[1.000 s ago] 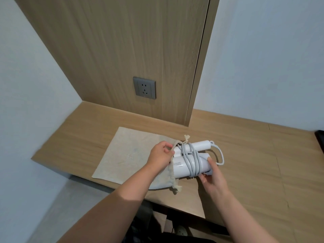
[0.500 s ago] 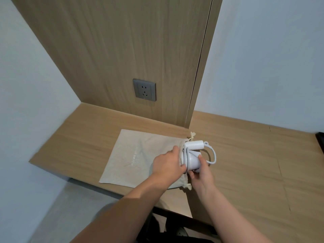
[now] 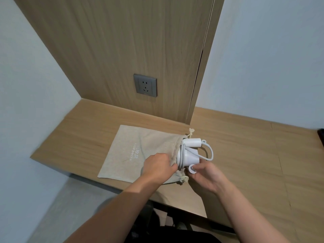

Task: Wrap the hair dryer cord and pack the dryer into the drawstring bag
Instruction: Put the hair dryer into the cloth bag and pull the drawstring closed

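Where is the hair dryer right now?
Centre of the head view: the hair dryer sits partly in the drawstring bag, between the left hand and right hand.

One wide-angle camera, worn on the head, looks forward and steeply down over both forearms at a wooden counter [image 3: 245, 155], facing a wood-panelled wall [image 3: 122, 41] with a grey socket [image 3: 145, 85]. The left hand [image 3: 158, 166], right hand [image 3: 206, 176], drawstring bag [image 3: 133, 151] and hair dryer [image 3: 190, 155] sit close below the lens, just under mid-frame.
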Tool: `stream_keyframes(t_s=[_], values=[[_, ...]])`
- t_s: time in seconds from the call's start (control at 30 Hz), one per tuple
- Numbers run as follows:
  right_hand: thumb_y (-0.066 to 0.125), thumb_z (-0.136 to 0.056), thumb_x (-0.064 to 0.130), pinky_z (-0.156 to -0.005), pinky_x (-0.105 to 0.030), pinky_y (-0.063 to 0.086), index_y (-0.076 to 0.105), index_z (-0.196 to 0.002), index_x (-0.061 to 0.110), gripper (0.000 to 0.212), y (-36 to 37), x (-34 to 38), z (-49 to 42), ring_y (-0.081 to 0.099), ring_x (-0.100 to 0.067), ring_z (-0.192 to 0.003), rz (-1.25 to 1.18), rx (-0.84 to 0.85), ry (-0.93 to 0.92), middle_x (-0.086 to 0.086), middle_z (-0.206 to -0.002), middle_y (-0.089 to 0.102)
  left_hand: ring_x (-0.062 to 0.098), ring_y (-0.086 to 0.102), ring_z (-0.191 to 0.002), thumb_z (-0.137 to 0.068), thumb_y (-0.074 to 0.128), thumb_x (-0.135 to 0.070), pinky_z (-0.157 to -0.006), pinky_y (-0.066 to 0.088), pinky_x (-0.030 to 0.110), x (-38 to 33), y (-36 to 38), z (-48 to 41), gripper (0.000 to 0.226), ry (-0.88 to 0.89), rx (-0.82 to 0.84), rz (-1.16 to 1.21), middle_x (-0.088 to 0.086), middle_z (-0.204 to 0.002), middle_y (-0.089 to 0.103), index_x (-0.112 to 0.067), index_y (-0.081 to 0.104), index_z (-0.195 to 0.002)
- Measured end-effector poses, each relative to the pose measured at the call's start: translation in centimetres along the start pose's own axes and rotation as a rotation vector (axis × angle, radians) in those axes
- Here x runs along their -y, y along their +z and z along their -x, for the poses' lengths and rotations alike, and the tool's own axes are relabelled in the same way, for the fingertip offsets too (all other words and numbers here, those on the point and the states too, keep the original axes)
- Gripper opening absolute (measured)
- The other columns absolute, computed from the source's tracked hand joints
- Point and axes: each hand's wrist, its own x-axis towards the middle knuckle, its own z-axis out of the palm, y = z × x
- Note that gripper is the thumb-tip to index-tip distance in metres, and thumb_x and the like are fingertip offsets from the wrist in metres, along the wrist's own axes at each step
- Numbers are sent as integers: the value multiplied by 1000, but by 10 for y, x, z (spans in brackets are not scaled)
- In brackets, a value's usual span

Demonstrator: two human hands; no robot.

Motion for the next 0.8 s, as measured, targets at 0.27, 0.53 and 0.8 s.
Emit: stream_keyframes(t_s=[0.27, 0.53, 0.8], values=[[73, -76, 2, -74, -32, 58, 65, -102, 0, 28, -10, -21, -3, 68, -23, -75, 534, -304, -94, -13, -85, 73, 21, 47, -62, -83, 55, -28, -58, 36, 30, 0, 10, 5, 32, -19, 177, 203, 1, -62, 49, -15, 43, -57], [73, -75, -3, -43, -21, 45, 65, -69, 2, 11, -10, -31, -15, 52, -10, -40, 585, -361, -38, -9, -56, 62, 12, 38, -55, -83, 59, -23, -56, 32, 28, 16, 13, 0, 36, 75, 206, 374, -6, -55, 40, -20, 40, -52], [42, -94, -4, -52, -22, 55, 63, -102, -5, 23, -17, -27, -14, 65, -13, -58, 329, -114, 238, -11, -82, 71, 13, 41, -56, -85, 57, -23, -57, 34, 28, 16, 12, -1, 38, 48, 222, 294, -6, -56, 42, -21, 37, -52]])
